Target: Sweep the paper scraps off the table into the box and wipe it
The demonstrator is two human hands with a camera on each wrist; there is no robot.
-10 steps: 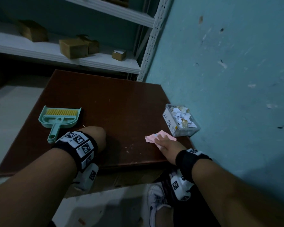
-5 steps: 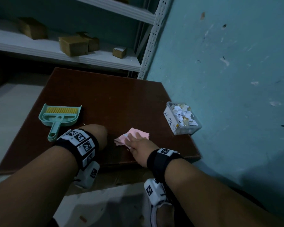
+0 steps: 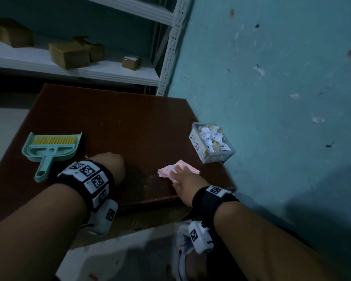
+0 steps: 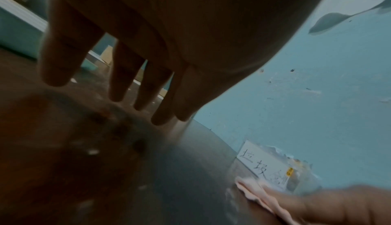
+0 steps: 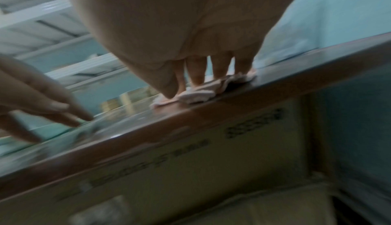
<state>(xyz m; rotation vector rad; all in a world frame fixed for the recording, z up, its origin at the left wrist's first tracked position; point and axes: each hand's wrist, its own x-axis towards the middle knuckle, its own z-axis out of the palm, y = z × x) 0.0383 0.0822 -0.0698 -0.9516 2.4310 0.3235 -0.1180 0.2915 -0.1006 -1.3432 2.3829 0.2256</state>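
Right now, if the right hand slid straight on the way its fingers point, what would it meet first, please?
Probably the clear box of paper scraps: the right hand, pressing the pink cloth, points roughly towards it across bare table, though depth is unclear.

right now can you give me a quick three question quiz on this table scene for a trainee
1. True or false: the right hand presses a pink cloth on the table.
2. Where are the paper scraps? A) loose across the table B) in the clear box by the wall C) in the dustpan
3. Fill in: the left hand holds ______.

Key:
1. True; straight fingers lie on the cloth near the table's front edge.
2. B.
3. Nothing; its fingers hang straight just over the table, near a few tiny specks.
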